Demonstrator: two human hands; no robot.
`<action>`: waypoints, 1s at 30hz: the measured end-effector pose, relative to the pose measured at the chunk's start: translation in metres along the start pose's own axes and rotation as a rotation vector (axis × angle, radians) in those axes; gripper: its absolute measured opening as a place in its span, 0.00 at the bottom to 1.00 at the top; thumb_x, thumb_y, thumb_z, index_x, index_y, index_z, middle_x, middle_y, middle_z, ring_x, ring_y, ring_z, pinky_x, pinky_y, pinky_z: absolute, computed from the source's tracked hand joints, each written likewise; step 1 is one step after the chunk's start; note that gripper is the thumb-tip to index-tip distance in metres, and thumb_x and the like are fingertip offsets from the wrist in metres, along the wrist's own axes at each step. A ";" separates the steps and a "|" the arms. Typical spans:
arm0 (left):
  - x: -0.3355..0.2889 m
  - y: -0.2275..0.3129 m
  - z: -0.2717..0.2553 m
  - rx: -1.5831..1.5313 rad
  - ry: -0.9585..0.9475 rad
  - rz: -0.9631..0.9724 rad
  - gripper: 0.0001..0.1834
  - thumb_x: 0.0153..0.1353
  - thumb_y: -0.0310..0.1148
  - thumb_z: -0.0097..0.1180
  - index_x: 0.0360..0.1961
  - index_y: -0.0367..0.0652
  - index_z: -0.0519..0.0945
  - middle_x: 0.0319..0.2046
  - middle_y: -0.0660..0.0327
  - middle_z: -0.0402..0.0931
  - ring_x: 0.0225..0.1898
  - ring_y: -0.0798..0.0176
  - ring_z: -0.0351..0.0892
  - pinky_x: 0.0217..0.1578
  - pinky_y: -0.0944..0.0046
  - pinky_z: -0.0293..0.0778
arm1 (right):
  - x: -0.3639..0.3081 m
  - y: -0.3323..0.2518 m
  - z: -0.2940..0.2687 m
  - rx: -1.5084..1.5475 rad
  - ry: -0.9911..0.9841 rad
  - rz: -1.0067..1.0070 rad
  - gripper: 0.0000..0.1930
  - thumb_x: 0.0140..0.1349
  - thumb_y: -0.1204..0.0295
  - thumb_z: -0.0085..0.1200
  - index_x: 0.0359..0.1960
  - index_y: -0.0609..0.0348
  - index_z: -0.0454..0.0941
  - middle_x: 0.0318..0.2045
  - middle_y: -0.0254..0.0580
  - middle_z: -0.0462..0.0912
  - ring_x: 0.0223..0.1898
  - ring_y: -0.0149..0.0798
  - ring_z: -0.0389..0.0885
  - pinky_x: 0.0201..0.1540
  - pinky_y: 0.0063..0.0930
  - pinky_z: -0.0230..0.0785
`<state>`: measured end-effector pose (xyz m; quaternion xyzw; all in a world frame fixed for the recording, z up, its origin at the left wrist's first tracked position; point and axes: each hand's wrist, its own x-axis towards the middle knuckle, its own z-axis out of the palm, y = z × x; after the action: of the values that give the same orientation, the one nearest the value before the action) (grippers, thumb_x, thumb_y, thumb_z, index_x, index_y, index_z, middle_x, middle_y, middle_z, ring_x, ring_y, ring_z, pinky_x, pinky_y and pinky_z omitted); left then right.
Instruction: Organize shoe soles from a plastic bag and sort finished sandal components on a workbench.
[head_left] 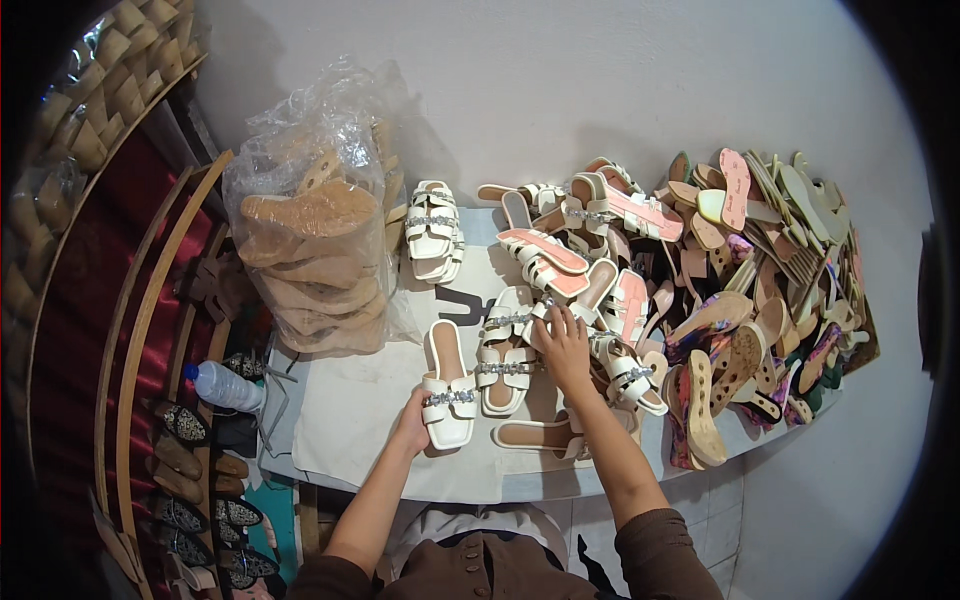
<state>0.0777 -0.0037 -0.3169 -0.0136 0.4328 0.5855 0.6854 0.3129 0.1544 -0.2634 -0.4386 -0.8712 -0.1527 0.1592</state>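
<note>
One pink insole (735,188) bears print; left fingers (418,398) hold a sandal (448,388).

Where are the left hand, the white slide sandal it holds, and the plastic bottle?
Left hand (412,424): head view, on its back.
White slide sandal (447,386): head view, on its strap.
Plastic bottle (228,388): head view, on its body.

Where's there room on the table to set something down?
The cloth is bare between the bag and left hand, plus a strip between the stacked sandals and sandal pile. Crowded: around the right hand and rightward, among heaped soles.
</note>
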 end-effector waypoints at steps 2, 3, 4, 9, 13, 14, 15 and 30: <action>-0.007 -0.005 0.001 -0.008 0.019 0.013 0.18 0.56 0.38 0.43 0.44 0.39 0.68 0.36 0.56 0.73 0.39 0.58 0.75 0.43 0.55 0.73 | 0.002 -0.001 -0.008 0.038 0.037 -0.041 0.18 0.52 0.72 0.45 0.47 0.51 0.70 0.51 0.46 0.67 0.57 0.49 0.59 0.58 0.51 0.50; -0.010 -0.008 0.001 -0.011 0.030 0.019 0.18 0.56 0.38 0.43 0.44 0.40 0.68 0.36 0.57 0.73 0.39 0.58 0.75 0.43 0.55 0.73 | 0.001 -0.001 -0.013 0.069 0.073 -0.073 0.16 0.52 0.73 0.45 0.45 0.52 0.72 0.50 0.45 0.69 0.57 0.49 0.60 0.58 0.52 0.50; -0.014 -0.010 0.001 -0.002 0.057 0.034 0.17 0.57 0.38 0.42 0.45 0.41 0.69 0.36 0.57 0.73 0.39 0.58 0.75 0.43 0.55 0.73 | -0.001 -0.007 -0.025 0.106 0.113 -0.099 0.14 0.51 0.73 0.45 0.42 0.53 0.73 0.47 0.44 0.71 0.56 0.49 0.62 0.58 0.52 0.50; -0.020 -0.023 -0.007 -0.016 0.077 0.062 0.16 0.57 0.36 0.41 0.44 0.40 0.69 0.36 0.57 0.73 0.38 0.59 0.75 0.42 0.56 0.73 | -0.022 -0.035 -0.098 0.430 0.198 -0.080 0.11 0.41 0.78 0.50 0.27 0.50 0.78 0.42 0.47 0.70 0.50 0.50 0.65 0.54 0.45 0.57; -0.024 -0.024 -0.025 0.011 0.081 0.028 0.16 0.56 0.36 0.42 0.44 0.41 0.69 0.36 0.57 0.72 0.37 0.59 0.75 0.41 0.56 0.73 | -0.018 -0.029 -0.129 0.697 0.143 0.007 0.13 0.37 0.84 0.50 0.24 0.50 0.78 0.38 0.47 0.66 0.39 0.47 0.69 0.41 0.37 0.65; -0.026 -0.022 -0.028 0.034 0.091 0.011 0.16 0.56 0.36 0.42 0.44 0.41 0.69 0.36 0.57 0.72 0.37 0.59 0.75 0.41 0.56 0.73 | -0.014 -0.026 -0.139 0.791 0.141 0.005 0.18 0.34 0.89 0.50 0.25 0.50 0.78 0.38 0.46 0.63 0.37 0.46 0.69 0.37 0.31 0.67; -0.030 -0.020 -0.032 0.027 0.098 0.011 0.16 0.56 0.36 0.42 0.44 0.41 0.69 0.36 0.57 0.72 0.37 0.59 0.75 0.41 0.56 0.73 | -0.019 -0.025 -0.136 0.899 0.113 0.049 0.17 0.34 0.89 0.50 0.24 0.52 0.78 0.40 0.44 0.62 0.37 0.43 0.70 0.37 0.31 0.67; -0.056 0.058 -0.074 0.167 -0.019 -0.015 0.23 0.54 0.32 0.41 0.53 0.41 0.65 0.46 0.56 0.71 0.45 0.58 0.72 0.49 0.57 0.69 | 0.024 -0.048 -0.037 2.306 -0.503 0.417 0.23 0.47 0.82 0.39 0.49 0.64 0.68 0.54 0.50 0.67 0.52 0.43 0.69 0.53 0.33 0.64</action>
<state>-0.0088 -0.0691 -0.3006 0.0457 0.4734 0.5422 0.6926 0.2662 0.1291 -0.2262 -0.1879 -0.4138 0.8367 0.3055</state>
